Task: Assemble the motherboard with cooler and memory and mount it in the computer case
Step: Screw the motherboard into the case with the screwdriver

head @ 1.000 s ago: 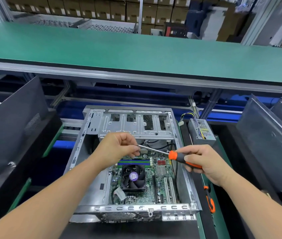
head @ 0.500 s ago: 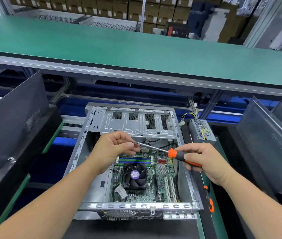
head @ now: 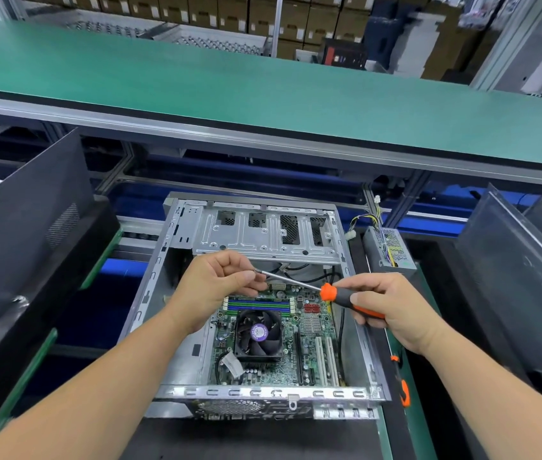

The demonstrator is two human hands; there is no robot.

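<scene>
A: From the head view, where's the motherboard (head: 272, 340)?

B: Low in the centre of the frame, lying flat inside the open computer case (head: 263, 393), its cooler (head: 258, 333) just below both hands.

A: And the hands?

B: The right hand (head: 392, 310) grips the orange-and-black screwdriver (head: 339, 297). The left hand (head: 216, 283), left of it, has its fingers curled, pinching at the shaft's tip above the memory slots (head: 258, 305).

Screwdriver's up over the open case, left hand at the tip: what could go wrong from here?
1. Whatever the left hand pinches at the tip of the orange-and-black screwdriver is hidden; if a screw, it could drop onto the green motherboard.
2. The shaft, gripped by the right hand, could strike the black cooler fan below.
</scene>
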